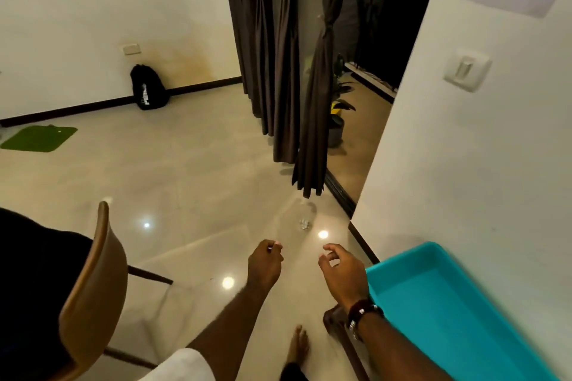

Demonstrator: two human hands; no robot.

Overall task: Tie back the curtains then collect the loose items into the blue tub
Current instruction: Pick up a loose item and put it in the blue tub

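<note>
At the far left a green mat [38,138] lies on the floor [173,170] and a black backpack [149,88] leans on the wall, with a brown chair [93,281] nearer. The dark curtains [288,71] hang gathered and tied in the middle, and a clear bottle [305,219] lies on the floor below them. The left hand [265,263] has its fingers loosely curled and holds nothing, the right hand [342,269] is spread open beside it, and the blue tub [448,312] stands at the right by the wall.
</note>
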